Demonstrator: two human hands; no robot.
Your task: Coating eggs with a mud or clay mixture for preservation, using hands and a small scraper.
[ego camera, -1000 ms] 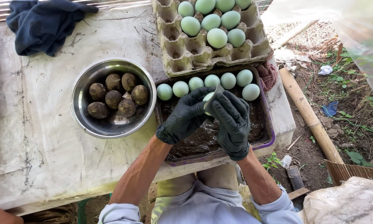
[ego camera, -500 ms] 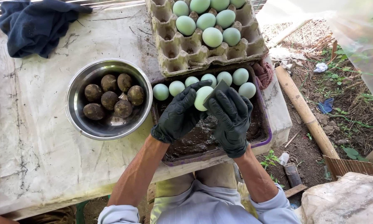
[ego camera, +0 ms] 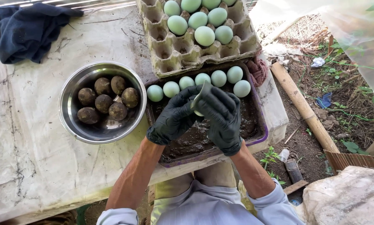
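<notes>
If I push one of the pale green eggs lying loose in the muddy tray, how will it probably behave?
A pale green egg would likely roll, being rounded and resting loose in the row, though the dark mud in the tray may slow it. The shell is probably fragile, so a hard push could crack it. Mud may also make it slippery.

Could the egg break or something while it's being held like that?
Maybe. Both gloved hands, left hand and right hand, wrap one pale egg over the muddy tray; wet mud could make it slip, and a drop might crack it. The clean eggs sit close behind and could get bumped. The tray also sits near the table's edge, so a hard push might tip it.
</notes>
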